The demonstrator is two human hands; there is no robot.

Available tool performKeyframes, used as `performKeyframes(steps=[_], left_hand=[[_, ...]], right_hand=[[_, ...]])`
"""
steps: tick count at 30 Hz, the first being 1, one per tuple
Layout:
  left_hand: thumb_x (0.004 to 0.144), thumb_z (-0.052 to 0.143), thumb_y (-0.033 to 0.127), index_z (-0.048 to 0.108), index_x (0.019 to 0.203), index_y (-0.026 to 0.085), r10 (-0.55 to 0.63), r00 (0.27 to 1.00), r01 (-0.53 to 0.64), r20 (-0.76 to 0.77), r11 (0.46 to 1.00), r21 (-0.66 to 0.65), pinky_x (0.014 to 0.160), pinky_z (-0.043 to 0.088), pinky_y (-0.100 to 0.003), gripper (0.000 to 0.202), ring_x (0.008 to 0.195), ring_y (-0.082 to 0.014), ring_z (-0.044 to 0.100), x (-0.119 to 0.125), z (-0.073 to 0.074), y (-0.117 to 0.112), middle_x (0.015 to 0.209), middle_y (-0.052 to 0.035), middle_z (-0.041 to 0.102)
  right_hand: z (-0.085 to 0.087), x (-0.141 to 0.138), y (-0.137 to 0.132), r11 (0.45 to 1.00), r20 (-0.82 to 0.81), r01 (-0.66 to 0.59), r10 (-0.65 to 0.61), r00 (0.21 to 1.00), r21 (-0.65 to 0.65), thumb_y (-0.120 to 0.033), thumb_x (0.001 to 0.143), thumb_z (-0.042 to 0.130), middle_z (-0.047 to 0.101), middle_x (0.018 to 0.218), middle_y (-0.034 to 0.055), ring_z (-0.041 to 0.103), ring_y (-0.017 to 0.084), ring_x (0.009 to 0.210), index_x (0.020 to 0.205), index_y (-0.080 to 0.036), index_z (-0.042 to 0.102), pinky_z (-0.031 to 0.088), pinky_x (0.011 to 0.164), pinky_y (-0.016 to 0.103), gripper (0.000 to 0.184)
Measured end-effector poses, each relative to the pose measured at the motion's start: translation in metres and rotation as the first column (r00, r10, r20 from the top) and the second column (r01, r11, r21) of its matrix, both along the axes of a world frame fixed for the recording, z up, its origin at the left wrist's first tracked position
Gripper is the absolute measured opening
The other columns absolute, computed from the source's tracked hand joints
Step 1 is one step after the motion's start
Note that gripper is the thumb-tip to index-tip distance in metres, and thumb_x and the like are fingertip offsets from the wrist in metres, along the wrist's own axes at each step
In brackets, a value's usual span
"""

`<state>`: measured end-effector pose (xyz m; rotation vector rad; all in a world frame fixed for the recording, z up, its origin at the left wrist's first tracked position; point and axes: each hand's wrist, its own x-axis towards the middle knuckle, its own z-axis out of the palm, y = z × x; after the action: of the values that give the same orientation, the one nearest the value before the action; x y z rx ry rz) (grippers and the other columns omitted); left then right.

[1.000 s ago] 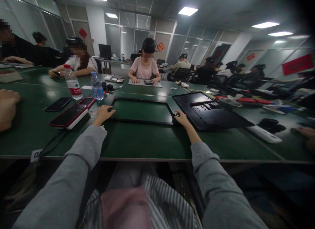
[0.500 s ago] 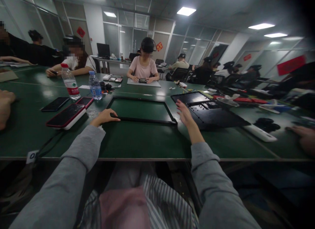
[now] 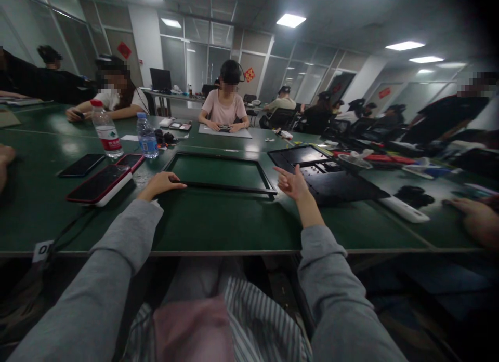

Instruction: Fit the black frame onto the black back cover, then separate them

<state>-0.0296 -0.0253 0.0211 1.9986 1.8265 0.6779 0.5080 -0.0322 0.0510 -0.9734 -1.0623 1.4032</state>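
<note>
A thin black rectangular frame (image 3: 224, 186) lies flat on the green table (image 3: 218, 222) in front of me. My left hand (image 3: 158, 185) rests on the frame's near left corner, fingers bent over its edge. My right hand (image 3: 291, 183) hovers just off the frame's near right corner, raised above the table, fingers loosely apart and holding nothing. To its right lies a black back panel (image 3: 331, 175) with cut-outs.
Left of the frame lie a phone on a white block (image 3: 99, 184), two more phones (image 3: 81, 165) and two water bottles (image 3: 103, 129). A white bar (image 3: 403, 209) and tools lie at the right. Other people sit around the table; another person's hand (image 3: 473, 219) rests at the far right.
My right hand let go of the frame's right corner and lifted up and open. My left hand slid along the frame's near left corner. The view turned slightly right.
</note>
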Motion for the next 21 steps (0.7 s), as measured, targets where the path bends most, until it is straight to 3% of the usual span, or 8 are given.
performKeyframes(steps=[5,11,17,21], left_hand=[[0.065,0.089,0.071,0.084,0.090,0.026,-0.002,1.000,0.003,0.022,1.000,-0.006,0.089,0.055,-0.038,0.052,0.104,-0.0331,0.075,0.001,0.000,-0.002,0.107,-0.0113,0.083],[0.063,0.091,0.069,0.084,0.088,0.026,0.015,0.998,-0.015,0.055,1.000,-0.010,0.090,0.056,-0.038,0.051,0.104,-0.0334,0.075,0.005,0.004,-0.005,0.106,-0.0111,0.082],[0.066,0.092,0.064,0.084,0.087,0.024,0.040,0.995,-0.043,0.093,0.999,0.026,0.089,0.055,-0.038,0.046,0.103,-0.0327,0.074,0.007,0.009,-0.008,0.104,-0.0105,0.082],[0.070,0.089,0.063,0.084,0.089,0.024,0.037,0.988,-0.043,0.150,0.998,0.041,0.089,0.054,-0.037,0.044,0.103,-0.0309,0.074,0.005,0.005,-0.004,0.104,-0.0102,0.082]], right_hand=[[0.002,-0.009,-0.002,0.986,0.113,-0.144,0.153,0.982,-0.090,-0.088,0.098,0.041,0.045,0.052,-0.0066,0.036,0.013,0.041,0.142,-0.015,0.065,0.033,0.041,0.026,0.089],[0.007,0.004,-0.012,0.991,-0.004,0.062,-0.062,0.998,0.119,-0.090,0.098,0.032,0.036,0.052,-0.0084,0.033,0.015,0.041,0.144,-0.023,0.064,0.033,0.040,0.026,0.088],[0.006,0.010,-0.008,0.979,0.019,0.157,-0.161,0.987,0.131,-0.094,0.096,0.024,0.034,0.054,-0.0074,0.036,0.017,0.044,0.139,-0.024,0.065,0.037,0.041,0.027,0.092],[0.002,0.009,-0.004,0.980,0.031,0.159,-0.164,0.986,0.117,-0.096,0.094,0.023,0.035,0.055,-0.0071,0.035,0.016,0.043,0.135,-0.023,0.067,0.038,0.040,0.028,0.094]])
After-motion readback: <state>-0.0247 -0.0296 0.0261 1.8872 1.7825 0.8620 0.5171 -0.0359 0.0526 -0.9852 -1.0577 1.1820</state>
